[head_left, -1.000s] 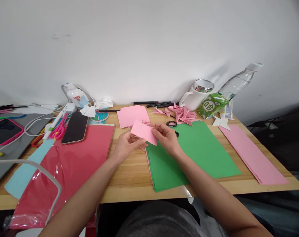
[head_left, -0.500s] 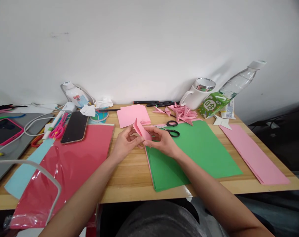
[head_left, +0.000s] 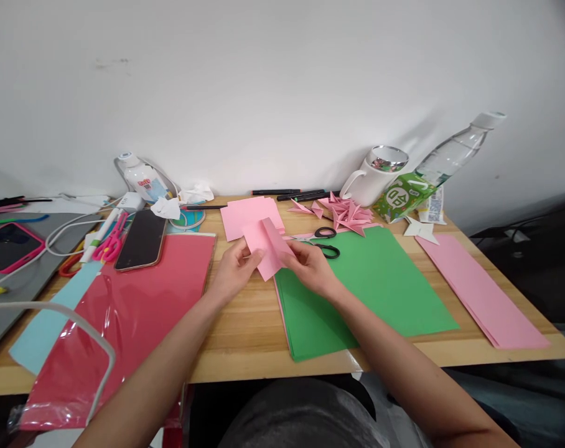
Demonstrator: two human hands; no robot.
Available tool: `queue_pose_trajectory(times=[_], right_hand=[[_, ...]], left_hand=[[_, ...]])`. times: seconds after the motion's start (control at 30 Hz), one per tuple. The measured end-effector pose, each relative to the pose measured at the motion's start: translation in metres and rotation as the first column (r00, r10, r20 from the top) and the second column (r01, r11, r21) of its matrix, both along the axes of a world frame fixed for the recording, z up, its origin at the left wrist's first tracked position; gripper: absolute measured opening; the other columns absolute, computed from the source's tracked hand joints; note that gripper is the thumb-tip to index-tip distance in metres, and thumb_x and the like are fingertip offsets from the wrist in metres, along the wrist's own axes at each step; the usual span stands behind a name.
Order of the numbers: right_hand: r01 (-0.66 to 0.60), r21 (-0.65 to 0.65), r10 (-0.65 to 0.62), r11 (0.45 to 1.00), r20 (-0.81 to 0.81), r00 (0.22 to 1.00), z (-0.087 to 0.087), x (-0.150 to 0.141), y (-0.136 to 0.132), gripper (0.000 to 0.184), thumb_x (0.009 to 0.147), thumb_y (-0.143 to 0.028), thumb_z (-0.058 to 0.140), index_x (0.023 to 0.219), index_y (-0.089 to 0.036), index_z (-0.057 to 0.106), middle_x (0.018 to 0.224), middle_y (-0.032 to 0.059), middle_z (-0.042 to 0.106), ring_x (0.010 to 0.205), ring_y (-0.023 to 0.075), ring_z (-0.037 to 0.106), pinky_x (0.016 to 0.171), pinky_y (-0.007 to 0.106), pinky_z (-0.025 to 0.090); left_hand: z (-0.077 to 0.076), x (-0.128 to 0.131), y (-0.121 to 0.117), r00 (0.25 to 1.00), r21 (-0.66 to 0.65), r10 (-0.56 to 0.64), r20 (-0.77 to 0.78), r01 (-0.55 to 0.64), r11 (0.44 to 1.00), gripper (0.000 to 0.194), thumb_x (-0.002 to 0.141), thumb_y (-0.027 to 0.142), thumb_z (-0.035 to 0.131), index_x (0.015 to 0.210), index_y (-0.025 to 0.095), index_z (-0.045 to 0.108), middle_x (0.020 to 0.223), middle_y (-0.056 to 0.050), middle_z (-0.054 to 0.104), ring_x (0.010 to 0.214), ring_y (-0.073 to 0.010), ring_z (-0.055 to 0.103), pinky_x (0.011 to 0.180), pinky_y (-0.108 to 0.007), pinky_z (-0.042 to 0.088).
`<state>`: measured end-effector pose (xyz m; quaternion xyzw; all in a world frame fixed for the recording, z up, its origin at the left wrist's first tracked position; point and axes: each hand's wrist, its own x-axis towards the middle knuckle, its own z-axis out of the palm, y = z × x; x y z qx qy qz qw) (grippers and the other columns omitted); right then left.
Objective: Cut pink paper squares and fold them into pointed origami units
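Note:
Both my hands hold one small pink paper rectangle (head_left: 266, 246) just above the wooden desk (head_left: 245, 330), and it has a raised crease down its middle. My left hand (head_left: 236, 269) pinches its left side, fingers closed. My right hand (head_left: 312, 266) grips its right side, over the corner of a green sheet stack (head_left: 380, 292). A pile of pink paper rectangles (head_left: 245, 215) lies right behind the held piece. Black-handled scissors (head_left: 325, 241) rest just beyond my right hand. Several folded pink triangles (head_left: 345, 213) lie further back.
A red sheet in plastic wrap (head_left: 124, 317) and a black phone (head_left: 141, 239) lie to the left, with pink scissors (head_left: 107, 246), cables and a laptop (head_left: 21, 267). At the back right stand a white mug (head_left: 376, 175), a green packet (head_left: 401, 196) and a water bottle (head_left: 455, 152). Long pink strips (head_left: 481, 292) lie on the right.
The pink paper went from flat to bent in half, and now it is spread open again with a crease showing. Both hands stayed in place.

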<state>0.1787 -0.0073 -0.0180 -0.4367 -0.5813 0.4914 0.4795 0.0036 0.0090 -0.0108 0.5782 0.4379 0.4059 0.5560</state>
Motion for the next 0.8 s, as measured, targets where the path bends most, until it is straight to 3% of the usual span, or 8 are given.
queue_pose_trajectory(times=[0.13,0.33,0.47,0.6,0.67,0.8], right_hand=[[0.142,-0.101,-0.141,0.985,0.009,0.99,0.001,0.003,0.002,0.043,0.071,-0.055,0.064,0.055,-0.018,0.052,0.054,-0.0027,0.046,0.055,0.0123,0.045,0.052,0.025,0.04],[0.114,-0.396,-0.263,0.911,-0.347,0.9,-0.003,0.003,0.006,0.035,0.059,-0.05,0.077,0.063,-0.018,0.064,0.061,0.0012,0.061,0.059,0.0145,0.054,0.056,0.028,0.051],[0.098,-0.551,-0.372,0.829,-0.412,0.832,-0.004,0.002,0.008,0.018,0.066,-0.03,0.075,0.067,-0.015,0.066,0.064,0.0039,0.067,0.056,0.0131,0.056,0.052,0.025,0.053],[0.092,-0.643,-0.416,0.761,-0.374,0.829,-0.002,0.002,0.01,0.009,0.077,-0.016,0.062,0.069,-0.014,0.064,0.061,0.0031,0.067,0.052,0.0117,0.058,0.052,0.023,0.054],[0.081,-0.647,-0.409,0.758,-0.375,0.832,0.0,0.003,0.011,0.014,0.083,-0.018,0.057,0.071,-0.014,0.064,0.063,0.0037,0.068,0.055,0.0129,0.06,0.054,0.025,0.055],[-0.044,-0.537,-0.276,0.842,-0.5,0.821,0.0,0.005,0.011,0.039,0.09,-0.05,0.048,0.085,-0.016,0.065,0.082,0.0076,0.073,0.075,0.0183,0.067,0.066,0.031,0.057]], left_hand=[[-0.001,-0.001,-0.001,0.998,-0.115,-0.021,0.057,0.027,0.993,0.049,0.072,0.047,0.07,0.108,0.016,0.059,0.081,-0.006,0.07,0.065,-0.0194,0.066,0.056,-0.03,0.056],[0.001,0.0,-0.003,0.983,-0.116,-0.051,0.175,0.072,0.991,0.048,0.071,0.046,0.072,0.107,0.016,0.062,0.078,-0.005,0.07,0.064,-0.0186,0.066,0.054,-0.029,0.055],[0.006,0.002,-0.007,0.991,-0.041,-0.066,0.113,0.071,0.997,0.04,0.075,0.045,0.067,0.101,0.015,0.068,0.072,-0.003,0.069,0.061,-0.0162,0.063,0.054,-0.028,0.055],[0.004,0.001,-0.009,0.996,0.147,-0.088,-0.026,0.091,0.985,0.026,0.082,0.032,0.056,0.095,0.017,0.073,0.088,-0.006,0.073,0.066,-0.0148,0.062,0.057,-0.025,0.053],[0.0,-0.001,-0.008,0.983,0.304,-0.098,-0.154,0.142,0.942,0.028,0.083,0.02,0.049,0.096,0.019,0.075,0.087,-0.005,0.074,0.067,-0.0138,0.061,0.06,-0.023,0.051],[-0.007,-0.003,-0.007,0.939,0.514,-0.057,-0.338,0.235,0.825,0.044,0.08,0.006,0.04,0.105,0.021,0.073,0.08,-0.004,0.073,0.066,-0.0128,0.061,0.062,-0.022,0.047]])
